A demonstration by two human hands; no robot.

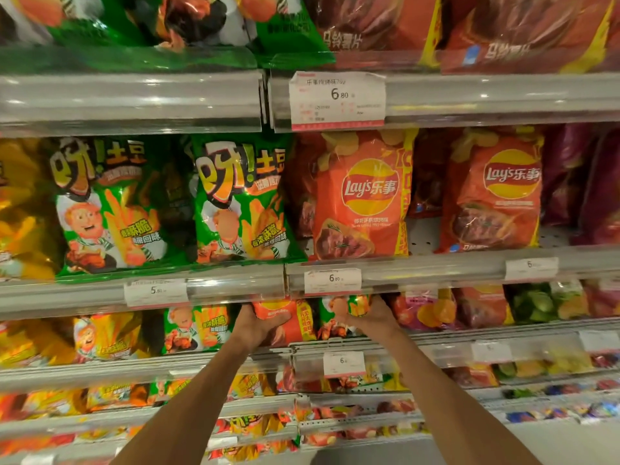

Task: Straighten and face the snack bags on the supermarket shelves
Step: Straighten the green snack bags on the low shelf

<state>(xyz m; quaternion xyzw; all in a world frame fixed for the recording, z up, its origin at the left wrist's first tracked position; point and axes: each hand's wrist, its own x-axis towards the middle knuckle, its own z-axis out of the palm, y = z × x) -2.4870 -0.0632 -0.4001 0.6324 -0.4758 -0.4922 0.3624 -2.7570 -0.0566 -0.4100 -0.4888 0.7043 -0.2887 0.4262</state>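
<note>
Both my arms reach up to the third shelf from the top. My left hand (258, 325) grips an orange-red chip bag (295, 322) by its left side. My right hand (367, 315) grips a green snack bag (339, 317) standing just to the right of the orange one. The shelf rail hides the tops of both bags. On the shelf above stand two green potato-stick bags (110, 203) and two orange Lay's bags (364, 196), their fronts facing out.
Clear plastic rails with price tags (332, 280) run along each shelf front. Yellow bags (23, 209) fill the left side, purple bags (583, 186) the right. More green and orange bags (196, 328) stand beside my hands. Lower shelves hold several small mixed packets.
</note>
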